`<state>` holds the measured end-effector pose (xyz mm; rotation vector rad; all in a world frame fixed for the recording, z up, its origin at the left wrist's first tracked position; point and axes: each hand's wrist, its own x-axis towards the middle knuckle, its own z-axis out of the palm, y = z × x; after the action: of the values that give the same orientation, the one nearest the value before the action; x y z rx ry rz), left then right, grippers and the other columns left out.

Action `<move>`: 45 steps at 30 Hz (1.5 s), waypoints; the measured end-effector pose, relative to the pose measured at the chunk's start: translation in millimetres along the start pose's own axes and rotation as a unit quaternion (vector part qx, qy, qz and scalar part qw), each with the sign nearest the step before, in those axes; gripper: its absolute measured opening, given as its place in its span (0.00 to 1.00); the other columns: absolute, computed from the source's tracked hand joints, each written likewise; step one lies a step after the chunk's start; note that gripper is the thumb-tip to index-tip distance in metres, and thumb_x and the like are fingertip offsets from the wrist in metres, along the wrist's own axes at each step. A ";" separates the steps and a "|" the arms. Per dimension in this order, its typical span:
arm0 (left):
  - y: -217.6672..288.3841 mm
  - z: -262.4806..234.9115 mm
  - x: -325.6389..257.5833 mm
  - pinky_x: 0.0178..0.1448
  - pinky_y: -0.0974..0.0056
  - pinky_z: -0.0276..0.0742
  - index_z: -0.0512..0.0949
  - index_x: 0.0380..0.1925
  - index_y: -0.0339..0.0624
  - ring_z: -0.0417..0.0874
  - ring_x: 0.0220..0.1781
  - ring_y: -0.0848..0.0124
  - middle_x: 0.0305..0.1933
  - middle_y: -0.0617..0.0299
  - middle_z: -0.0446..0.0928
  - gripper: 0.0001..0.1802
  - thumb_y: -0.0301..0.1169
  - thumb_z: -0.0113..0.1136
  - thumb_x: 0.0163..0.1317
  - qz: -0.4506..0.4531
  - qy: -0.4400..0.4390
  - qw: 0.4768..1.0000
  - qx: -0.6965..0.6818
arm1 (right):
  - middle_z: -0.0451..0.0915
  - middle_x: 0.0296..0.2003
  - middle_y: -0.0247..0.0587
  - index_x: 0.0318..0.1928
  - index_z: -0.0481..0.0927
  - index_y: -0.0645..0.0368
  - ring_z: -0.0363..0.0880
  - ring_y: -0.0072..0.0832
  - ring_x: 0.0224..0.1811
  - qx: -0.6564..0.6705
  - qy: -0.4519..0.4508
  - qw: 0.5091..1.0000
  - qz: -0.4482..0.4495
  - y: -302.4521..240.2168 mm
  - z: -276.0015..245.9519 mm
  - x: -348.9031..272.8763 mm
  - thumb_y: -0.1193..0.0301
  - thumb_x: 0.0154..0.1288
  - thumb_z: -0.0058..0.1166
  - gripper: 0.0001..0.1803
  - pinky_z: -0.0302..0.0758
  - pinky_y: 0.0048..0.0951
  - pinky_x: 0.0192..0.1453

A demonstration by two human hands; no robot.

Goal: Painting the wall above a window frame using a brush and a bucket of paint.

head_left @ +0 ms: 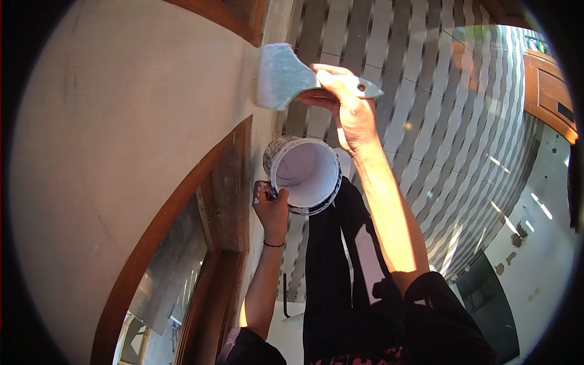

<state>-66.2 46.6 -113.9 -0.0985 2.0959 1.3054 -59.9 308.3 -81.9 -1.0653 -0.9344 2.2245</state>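
Note:
A wide paintbrush (283,74) coated with pale paint is gripped by its handle in my right hand (350,112), fingers closed round it. Its broad bristle end is at the pale wall (152,85); whether the tips touch cannot be told. Below the brush, my left hand (271,210) is closed on the near left rim of a paint bucket (307,173). White paint coats the bucket's inside, and splashes mark its outer side. Paint spots show on my left fingers.
A brown wooden window frame (176,210) with glass curves along the wall at left. Striped grey floor tiles (395,67) spread beneath. At far right are a wooden door (550,91) and a wall with peeling patches (517,236). My dark-clad legs (325,261) stand below the bucket.

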 end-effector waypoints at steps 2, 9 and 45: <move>-1.4 -3.1 -1.4 0.37 0.73 0.62 0.58 0.24 0.43 0.60 0.31 0.79 0.27 0.69 0.57 0.18 0.16 0.58 0.48 -0.001 0.000 1.000 0.004 | 0.84 0.43 0.48 0.53 0.78 0.66 0.86 0.34 0.40 -0.016 0.014 1.000 0.007 12.9 -3.4 6.1 0.67 0.68 0.55 0.18 0.84 0.33 0.47; 6.1 4.3 -8.1 0.37 0.73 0.62 0.58 0.25 0.43 0.60 0.31 0.79 0.27 0.69 0.58 0.17 0.16 0.58 0.48 -0.012 -0.014 1.000 0.007 | 0.85 0.38 0.46 0.46 0.83 0.66 0.85 0.29 0.35 0.002 0.060 0.998 -0.011 38.6 12.2 29.9 0.71 0.65 0.59 0.13 0.84 0.27 0.42; 0.9 -8.0 -36.9 0.38 0.74 0.59 0.58 0.26 0.44 0.59 0.32 0.80 0.29 0.70 0.56 0.18 0.15 0.58 0.49 -0.035 -0.003 0.998 -0.044 | 0.86 0.32 0.45 0.39 0.85 0.68 0.86 0.26 0.32 -0.059 -0.109 0.971 -0.205 -96.1 61.5 -23.9 0.77 0.62 0.56 0.08 0.83 0.23 0.37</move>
<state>-41.6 30.6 -90.1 -0.2035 2.0114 1.3530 -82.8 331.2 30.0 -0.6082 -1.2662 1.9811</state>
